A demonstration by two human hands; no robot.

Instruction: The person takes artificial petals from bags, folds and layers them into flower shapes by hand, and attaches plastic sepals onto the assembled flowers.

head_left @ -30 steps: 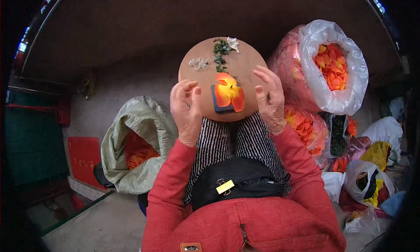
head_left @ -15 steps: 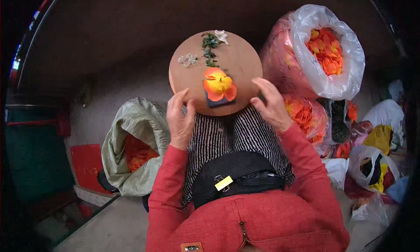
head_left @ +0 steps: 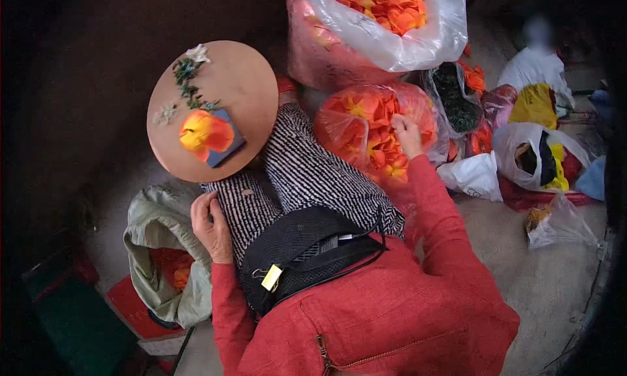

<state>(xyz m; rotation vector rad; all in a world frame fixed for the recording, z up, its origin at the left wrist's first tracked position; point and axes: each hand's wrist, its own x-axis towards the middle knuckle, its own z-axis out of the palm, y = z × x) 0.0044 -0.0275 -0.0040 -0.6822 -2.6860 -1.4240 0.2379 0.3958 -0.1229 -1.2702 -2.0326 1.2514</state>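
place first the white-rimmed sack (head_left: 445, 31) at top, then the round board (head_left: 241, 69) at upper left, then the clear petal bag (head_left: 344, 131) just below the sack. note the left hand (head_left: 212, 229) beside the striped thigh (head_left: 245, 211), loosely curled, gripping nothing visible; the right hand (head_left: 408, 134) over that bag, drawn in narrow, cannot tell whether around anything. find orange petals (head_left: 382, 137) in the bag, around that hand: pinch lightly by one edge, avoid creasing.
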